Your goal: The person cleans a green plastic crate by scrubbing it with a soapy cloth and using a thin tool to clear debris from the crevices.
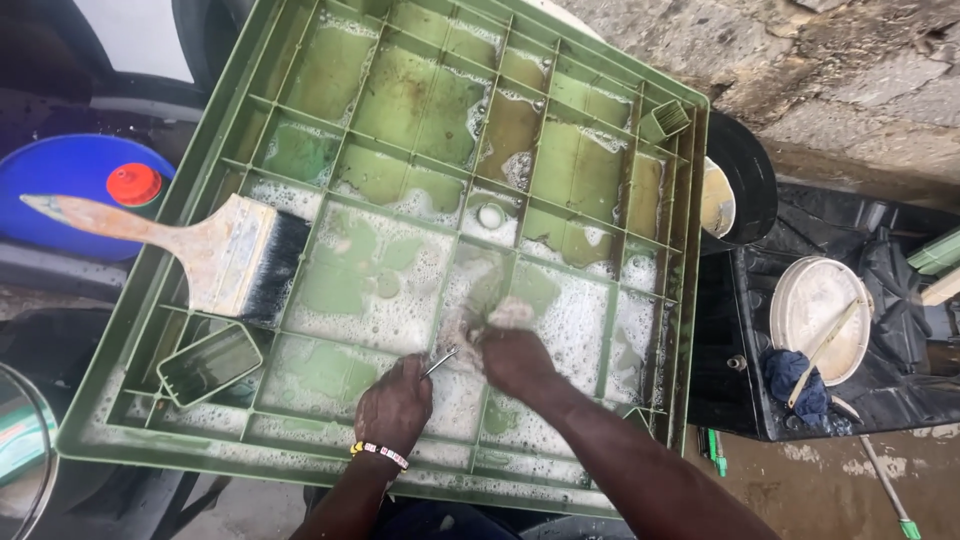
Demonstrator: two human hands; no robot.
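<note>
Green plastic tray [400, 130], ribbed, stiff, soapy and slippery; safest grip at the outer rim. Head view: my left hand [393, 405] pinches a thin metal tool [441, 361]; my right hand [515, 360] is closed on a sudsy rag [487, 318] near the tray's front edge. Wide paintbrush [215, 250] rests at the left rim. Blue drum [70, 185] crowds the left; black tub [850, 330] the right.

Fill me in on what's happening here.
A person is scrubbing a large green ribbed tray covered in soapy foam. The left hand holds a thin metal tool; the right hand presses a sudsy wad into a compartment. A wide paintbrush rests on the tray's left side.
</note>
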